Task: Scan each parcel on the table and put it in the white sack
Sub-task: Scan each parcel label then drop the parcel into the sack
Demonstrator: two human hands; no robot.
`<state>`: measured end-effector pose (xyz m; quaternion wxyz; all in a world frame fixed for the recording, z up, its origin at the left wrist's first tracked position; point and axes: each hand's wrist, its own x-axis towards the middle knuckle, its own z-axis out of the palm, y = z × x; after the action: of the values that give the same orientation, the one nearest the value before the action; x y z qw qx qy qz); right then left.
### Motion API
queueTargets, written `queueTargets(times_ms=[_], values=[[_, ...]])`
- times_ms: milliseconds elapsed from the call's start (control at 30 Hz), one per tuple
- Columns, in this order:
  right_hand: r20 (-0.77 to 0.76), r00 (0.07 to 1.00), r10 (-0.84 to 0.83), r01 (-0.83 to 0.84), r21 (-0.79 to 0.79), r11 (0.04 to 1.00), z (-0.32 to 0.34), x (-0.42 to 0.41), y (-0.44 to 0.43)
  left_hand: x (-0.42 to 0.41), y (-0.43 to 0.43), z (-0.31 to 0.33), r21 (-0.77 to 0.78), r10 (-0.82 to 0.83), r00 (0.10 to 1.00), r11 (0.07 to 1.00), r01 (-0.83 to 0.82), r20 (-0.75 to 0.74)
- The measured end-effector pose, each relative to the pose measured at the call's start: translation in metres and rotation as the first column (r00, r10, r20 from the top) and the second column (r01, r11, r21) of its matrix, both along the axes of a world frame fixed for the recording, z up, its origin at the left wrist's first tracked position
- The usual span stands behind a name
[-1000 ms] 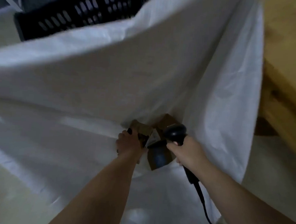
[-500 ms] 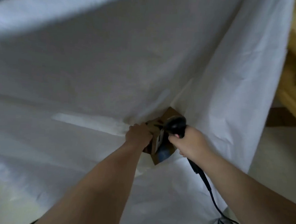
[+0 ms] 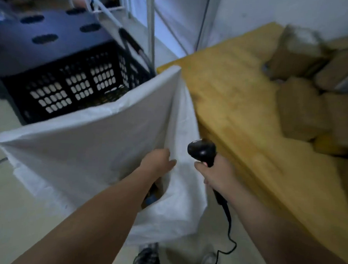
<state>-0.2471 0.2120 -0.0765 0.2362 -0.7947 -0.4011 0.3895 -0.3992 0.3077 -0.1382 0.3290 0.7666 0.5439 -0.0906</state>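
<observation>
Drawn back from the sack's depths since the earlier frames, the left hand (image 3: 157,162) is now seen at the mouth of the sack (image 3: 83,147), and the parcel (image 3: 152,198) it was pressing down is no longer held. In the head view, that parcel is glimpsed as a brown and blue patch low inside the sack, partly hidden under the left forearm. The left hand is released, its fingers loosely extended against the inner fold of the sack. The scanner (image 3: 202,150) is grasped by its handle in the right hand (image 3: 217,174), held just beside the sack's right edge, and its cable (image 3: 229,225) is seen trailing down toward the floor. More parcels (image 3: 301,114), blurred, are piled on the table (image 3: 227,90) to the right. A black crate (image 3: 70,86) is seen behind the sack
</observation>
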Motion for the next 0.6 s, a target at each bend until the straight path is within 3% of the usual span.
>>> queueTargets(times_ms=[300,600], values=[[0.047,0.949,-0.313,0.297,0.211,0.931,0.130,0.129,-0.074,0.157,-0.034,0.174,0.211,-0.233,0.939,0.961,0.181,0.253],[-0.038,0.866,-0.499,0.482,0.329,0.812,0.167,0.268,-0.150,0.310,-0.086,0.220,0.291,-0.382,0.889,0.906,0.307,0.252]])
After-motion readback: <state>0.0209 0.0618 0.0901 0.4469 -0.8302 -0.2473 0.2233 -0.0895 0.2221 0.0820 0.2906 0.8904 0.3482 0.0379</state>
